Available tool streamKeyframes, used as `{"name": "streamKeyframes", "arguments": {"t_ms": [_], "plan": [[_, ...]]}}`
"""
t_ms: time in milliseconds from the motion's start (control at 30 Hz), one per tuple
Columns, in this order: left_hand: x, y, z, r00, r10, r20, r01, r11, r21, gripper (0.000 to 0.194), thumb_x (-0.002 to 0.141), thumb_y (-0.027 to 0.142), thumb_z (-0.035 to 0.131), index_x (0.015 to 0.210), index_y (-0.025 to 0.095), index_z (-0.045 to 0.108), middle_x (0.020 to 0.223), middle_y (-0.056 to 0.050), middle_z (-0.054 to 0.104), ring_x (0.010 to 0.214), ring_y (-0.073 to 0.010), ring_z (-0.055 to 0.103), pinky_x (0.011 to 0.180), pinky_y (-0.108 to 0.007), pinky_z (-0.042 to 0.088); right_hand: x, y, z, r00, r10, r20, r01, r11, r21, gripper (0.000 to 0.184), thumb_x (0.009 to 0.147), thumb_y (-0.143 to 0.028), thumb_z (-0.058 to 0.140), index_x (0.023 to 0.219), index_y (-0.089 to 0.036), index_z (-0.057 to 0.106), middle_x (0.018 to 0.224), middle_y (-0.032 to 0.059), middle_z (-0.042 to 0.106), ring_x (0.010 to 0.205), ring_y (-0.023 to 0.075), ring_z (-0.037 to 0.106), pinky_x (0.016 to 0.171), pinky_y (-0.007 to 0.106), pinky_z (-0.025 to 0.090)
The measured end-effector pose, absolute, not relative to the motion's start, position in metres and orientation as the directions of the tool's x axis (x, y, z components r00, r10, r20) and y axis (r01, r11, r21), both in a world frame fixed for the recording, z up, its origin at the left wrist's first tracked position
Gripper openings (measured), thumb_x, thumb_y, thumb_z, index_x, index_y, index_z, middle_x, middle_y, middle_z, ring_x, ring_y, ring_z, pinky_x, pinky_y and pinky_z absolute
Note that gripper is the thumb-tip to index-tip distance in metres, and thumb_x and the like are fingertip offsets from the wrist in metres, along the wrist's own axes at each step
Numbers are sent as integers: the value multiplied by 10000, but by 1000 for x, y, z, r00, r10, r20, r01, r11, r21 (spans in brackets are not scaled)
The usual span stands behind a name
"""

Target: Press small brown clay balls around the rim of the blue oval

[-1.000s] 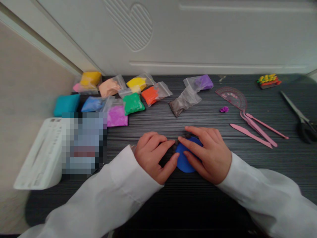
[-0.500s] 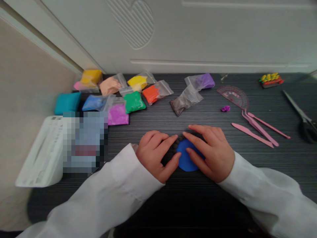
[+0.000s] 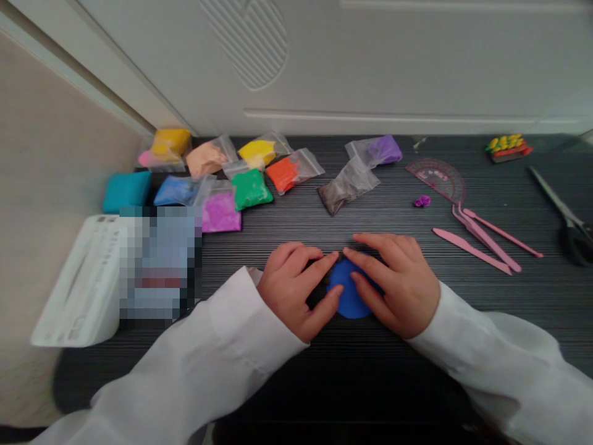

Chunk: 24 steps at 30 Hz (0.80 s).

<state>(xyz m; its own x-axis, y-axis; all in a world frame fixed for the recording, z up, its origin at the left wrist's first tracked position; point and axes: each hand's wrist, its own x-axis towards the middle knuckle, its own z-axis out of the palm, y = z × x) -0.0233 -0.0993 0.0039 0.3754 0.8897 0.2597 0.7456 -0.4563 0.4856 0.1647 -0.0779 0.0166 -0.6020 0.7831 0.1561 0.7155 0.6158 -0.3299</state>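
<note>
A flat blue clay disc (image 3: 351,295) lies on the dark table between my two hands. Small dark clay balls (image 3: 341,254) run along its far left edge, largely covered by my fingers. My left hand (image 3: 301,287) rests at the disc's left side, index fingertip at the dark balls and thumb tip over the blue surface, with a gap between them. From the right, my right hand (image 3: 399,283) reaches over the disc, fingers spread. Its index fingertip meets the dark edge close to the left index finger, and its thumb lies on the blue.
Bags of coloured clay, such as a green one (image 3: 251,188) and a dark brown one (image 3: 341,190), lie beyond my hands. A white box (image 3: 76,281) stands left. Rightward are a protractor (image 3: 438,176), pink tweezers (image 3: 488,240), a pink clay knife (image 3: 470,250) and scissors (image 3: 567,216).
My left hand has shifted slightly right, its index fingertip now nearer the right one and covering more of the dark balls. My right hand has barely moved.
</note>
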Motion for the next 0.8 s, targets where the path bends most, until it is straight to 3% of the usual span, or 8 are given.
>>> {"name": "streamKeyframes", "arguments": {"t_ms": [167, 800], "plan": [[-23, -99, 5, 364, 900, 239, 754, -436, 492, 417, 710, 293, 534, 1102, 151, 515, 979, -84, 549, 925, -212, 453, 830, -401, 384, 169, -76, 9, -540, 799, 264, 702, 601, -381, 370, 756, -243, 489, 1108, -131, 511, 1156, 110, 482, 1029, 236, 431, 844, 407, 345], [-21, -99, 5, 402, 888, 225, 737, -459, 496, 370, 715, 269, 524, 1066, 153, 537, 1023, -71, 593, 946, -222, 469, 861, -419, 369, 170, -75, 7, -548, 804, 232, 745, 595, -303, 308, 762, -244, 478, 1046, -158, 558, 1109, 95, 521, 986, 245, 449, 806, 420, 338]]}}
